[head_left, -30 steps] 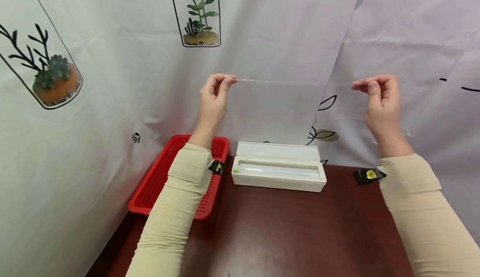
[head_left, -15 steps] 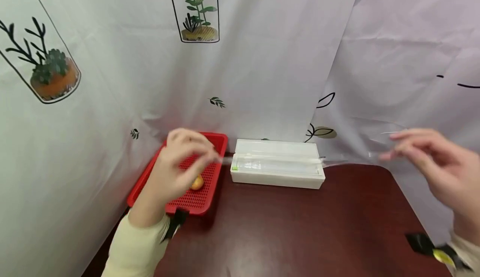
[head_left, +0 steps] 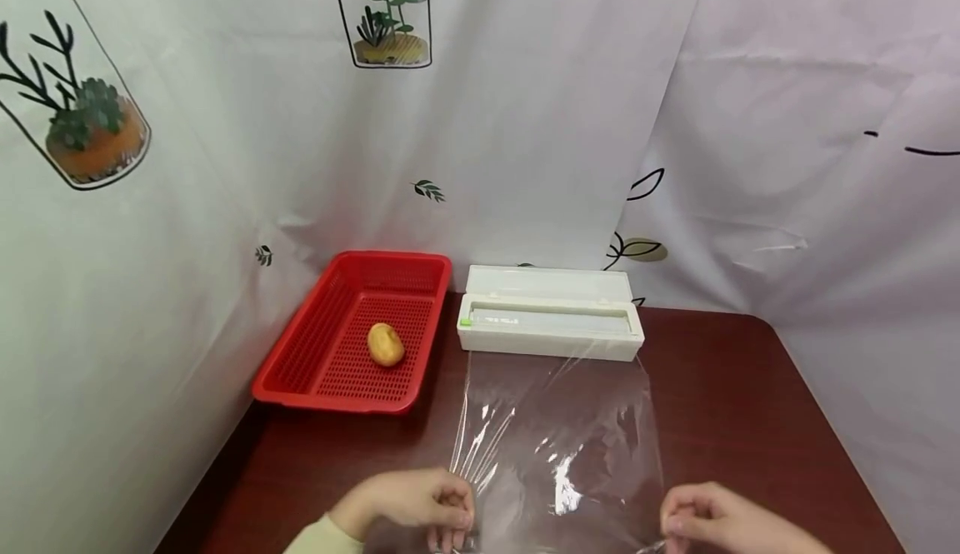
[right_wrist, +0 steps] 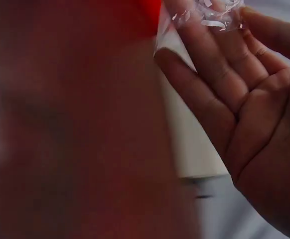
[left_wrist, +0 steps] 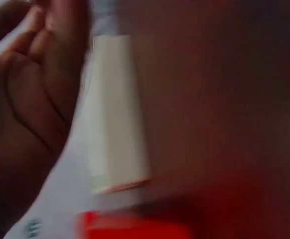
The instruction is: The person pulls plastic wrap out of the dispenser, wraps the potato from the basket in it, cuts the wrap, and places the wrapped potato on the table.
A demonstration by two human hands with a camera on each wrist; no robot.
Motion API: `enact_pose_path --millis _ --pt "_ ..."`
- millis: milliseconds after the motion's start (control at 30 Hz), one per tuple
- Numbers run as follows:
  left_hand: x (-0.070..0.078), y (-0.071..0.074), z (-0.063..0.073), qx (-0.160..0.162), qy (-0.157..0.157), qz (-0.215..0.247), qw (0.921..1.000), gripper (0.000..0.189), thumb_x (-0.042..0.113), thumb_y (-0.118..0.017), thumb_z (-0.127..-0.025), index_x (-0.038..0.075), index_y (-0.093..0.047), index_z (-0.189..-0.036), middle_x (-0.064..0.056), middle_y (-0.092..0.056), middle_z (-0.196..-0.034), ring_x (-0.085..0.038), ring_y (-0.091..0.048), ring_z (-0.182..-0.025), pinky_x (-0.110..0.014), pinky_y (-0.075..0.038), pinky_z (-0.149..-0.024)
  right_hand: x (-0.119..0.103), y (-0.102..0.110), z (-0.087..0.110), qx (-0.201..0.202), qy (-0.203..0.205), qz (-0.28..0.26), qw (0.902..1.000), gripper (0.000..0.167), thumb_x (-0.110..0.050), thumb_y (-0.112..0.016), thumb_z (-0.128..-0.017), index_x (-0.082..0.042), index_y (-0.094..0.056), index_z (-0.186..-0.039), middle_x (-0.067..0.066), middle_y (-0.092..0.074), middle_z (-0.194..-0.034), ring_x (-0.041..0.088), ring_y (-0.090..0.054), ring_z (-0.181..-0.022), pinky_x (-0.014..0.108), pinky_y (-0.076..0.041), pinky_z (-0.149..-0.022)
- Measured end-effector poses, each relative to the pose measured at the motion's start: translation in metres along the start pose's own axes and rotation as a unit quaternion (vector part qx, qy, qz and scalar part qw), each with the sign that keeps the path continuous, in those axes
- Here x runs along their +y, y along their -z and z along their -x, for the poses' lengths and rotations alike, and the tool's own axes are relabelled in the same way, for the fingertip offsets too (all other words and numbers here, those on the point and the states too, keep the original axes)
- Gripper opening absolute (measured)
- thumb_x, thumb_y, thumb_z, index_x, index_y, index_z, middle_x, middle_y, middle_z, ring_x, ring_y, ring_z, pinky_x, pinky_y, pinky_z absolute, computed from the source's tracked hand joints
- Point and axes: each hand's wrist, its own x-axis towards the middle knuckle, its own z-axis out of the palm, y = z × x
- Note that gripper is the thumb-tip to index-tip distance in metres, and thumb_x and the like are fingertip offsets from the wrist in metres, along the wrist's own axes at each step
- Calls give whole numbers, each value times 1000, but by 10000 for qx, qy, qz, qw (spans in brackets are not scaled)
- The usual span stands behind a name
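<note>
A clear sheet of plastic wrap lies spread over the dark red table, reaching from the white dispenser box toward me. My left hand pinches its near left corner, where creases fan out from the fingers. At the near right corner my right hand pinches the film; crumpled film shows between thumb and fingers in the right wrist view. The long dispenser box stands with its lid raised, a roll of wrap inside. The left wrist view is blurred, and the left fingertips are cut off there.
Left of the box stands a red plastic basket with one potato in it. A printed white curtain hangs behind and to the left of the table.
Both hands have come down and toward me from high in front of the curtain, bringing the film over the table. The potato, hidden at first behind the left arm, now shows fully.
</note>
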Motion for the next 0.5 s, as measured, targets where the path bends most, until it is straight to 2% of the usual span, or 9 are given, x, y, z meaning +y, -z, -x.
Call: enact_pose_path --millis 67,133,200,267,367,433,500 --pt "-25 -7 -8 125 385 83 9991 19 10 -49 -95 -6 -55 -87 -11 -63 -69 -1 -56 -60 -21 -50 -50 29 -5 -2 9 -213 -355 9991 18 5 -38 -95 12 -54 -100 4 -64 -88 5 -60 -84 27 -51 -75" --pt "-43 -11 -11 360 465 -10 9983 19 13 -50 -96 -3 -55 -87 0 -63 -69 0 -55 -60 -20 -49 -50 54 -9 -3 132 -142 -270 9994 18 6 -40 -95 12 -56 -100 -5 -65 -93 1 -58 -85 23 -51 -73" --pt "-55 -13 -12 625 369 44 9973 18 14 -54 -94 -3 -56 -89 4 -62 -71 0 -55 -62 -18 -48 -52 71 -13 -2 364 70 12 9993 16 8 -44 -92 12 -57 -100 -5 -66 -95 1 -59 -85 23 -51 -71" --pt "-63 -13 -11 886 128 65 9960 18 12 -60 -90 -5 -56 -92 0 -63 -73 1 -56 -65 -19 -48 -55 81 -16 0 833 39 248 9962 11 7 -52 -89 10 -60 -96 -5 -67 -89 0 -59 -79 21 -51 -65" --pt "-73 -12 -11 1479 -75 224 9887 20 4 -67 -83 -9 -57 -95 -10 -64 -74 -2 -57 -64 -21 -50 -56 88 -19 1 1703 -264 719 9824 5 1 -63 -84 5 -61 -87 -6 -66 -78 0 -59 -69 22 -50 -56" --pt "-76 -13 -14 1949 36 178 9807 16 0 -66 -81 -8 -57 -93 -12 -63 -71 -4 -56 -60 -22 -49 -51 91 -22 0 2189 -509 984 9694 8 -2 -67 -82 3 -61 -81 -9 -63 -71 -1 -56 -62 22 -48 -50" --pt "-80 -15 -17 2440 317 60 9692 9 0 -64 -83 -4 -58 -89 -8 -60 -66 -6 -54 -53 -22 -47 -45 93 -25 -2 2560 -630 1489 9531 10 -3 -68 -80 2 -59 -78 -11 -60 -66 -2 -54 -58 23 -46 -47"
